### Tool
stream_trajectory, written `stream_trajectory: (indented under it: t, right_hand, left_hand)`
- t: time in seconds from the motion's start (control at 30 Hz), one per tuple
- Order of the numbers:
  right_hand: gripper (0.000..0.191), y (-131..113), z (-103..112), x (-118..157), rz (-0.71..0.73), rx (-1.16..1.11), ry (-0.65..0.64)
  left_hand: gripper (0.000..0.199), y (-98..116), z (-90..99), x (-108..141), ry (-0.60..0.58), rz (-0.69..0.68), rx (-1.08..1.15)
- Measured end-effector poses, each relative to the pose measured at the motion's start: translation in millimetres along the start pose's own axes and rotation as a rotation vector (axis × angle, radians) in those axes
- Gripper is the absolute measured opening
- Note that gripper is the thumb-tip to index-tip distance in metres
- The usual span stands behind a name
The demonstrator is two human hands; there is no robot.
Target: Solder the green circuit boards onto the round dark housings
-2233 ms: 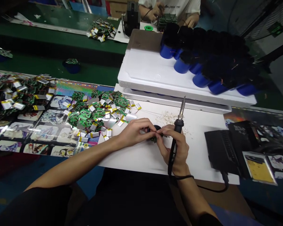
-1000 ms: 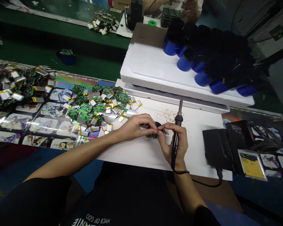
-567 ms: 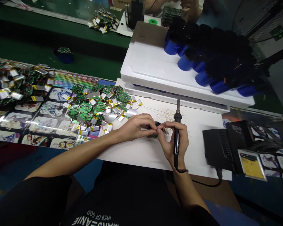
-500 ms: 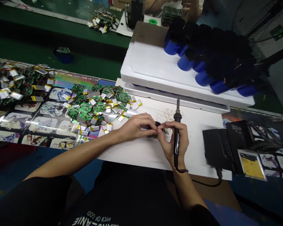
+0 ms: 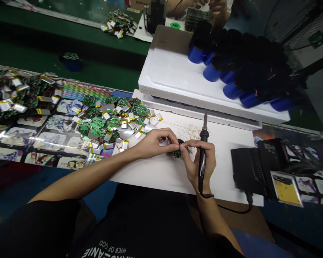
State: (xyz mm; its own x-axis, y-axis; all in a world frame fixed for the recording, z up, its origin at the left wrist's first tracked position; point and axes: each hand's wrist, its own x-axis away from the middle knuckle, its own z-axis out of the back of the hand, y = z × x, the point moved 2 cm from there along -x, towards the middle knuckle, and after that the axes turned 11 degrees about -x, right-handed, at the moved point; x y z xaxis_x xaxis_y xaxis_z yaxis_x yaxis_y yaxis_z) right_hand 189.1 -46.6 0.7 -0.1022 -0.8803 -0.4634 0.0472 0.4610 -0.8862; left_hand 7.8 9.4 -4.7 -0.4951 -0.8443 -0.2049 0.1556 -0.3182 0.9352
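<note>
Pinching a small green circuit board (image 5: pixel 176 154) between the left hand (image 5: pixel 154 145) and the right hand (image 5: pixel 197 168).
Left of the hands, a heap of green boards with foil pouch batteries (image 5: pixel 109 122) is lying on a printed mat (image 5: pixel 59 138); between them, the left hand is gripping the board's edge, the right hand is clasping a soldering iron (image 5: pixel 202 157) while steadying the board; further right, a black soldering station (image 5: pixel 249 170) is sitting.

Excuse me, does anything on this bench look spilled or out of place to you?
Yes: tan flecks lie scattered across the white work board, just beyond the soldering iron in the right hand. They look like stray debris, though too small to identify.
</note>
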Motion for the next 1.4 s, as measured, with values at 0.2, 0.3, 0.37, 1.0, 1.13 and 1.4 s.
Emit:
stream_trajectory:
  t: [0.2,0.3,0.37,1.0,1.13,1.4]
  right_hand:
    - [0.035,4,-1,0,0.069,0.075,-0.054]
    - [0.037,2,2,0,0.127,0.113,-0.101]
    - [0.038,-1,6,3,0.165,0.162,-0.131]
    - [0.041,1,34,9,0.134,0.307,-0.384]
    - [0.023,-15,46,5,0.051,0.201,-0.232]
    - [0.027,-37,90,-7,-0.158,0.094,0.004]
  left_hand:
    - [0.031,-1,2.6,-1,-0.091,0.094,0.088]
    - [0.024,1,3.8,-1,-0.117,0.067,0.079]
    - [0.021,2,5.2,0,-0.105,0.053,0.041]
    - [0.009,5,1.2,3,-0.199,-0.276,-0.446]
    - [0.01,4,-0.4,1,-0.181,-0.251,-0.424]
    - [0.012,2,-3.1,3,-0.155,-0.208,-0.384]
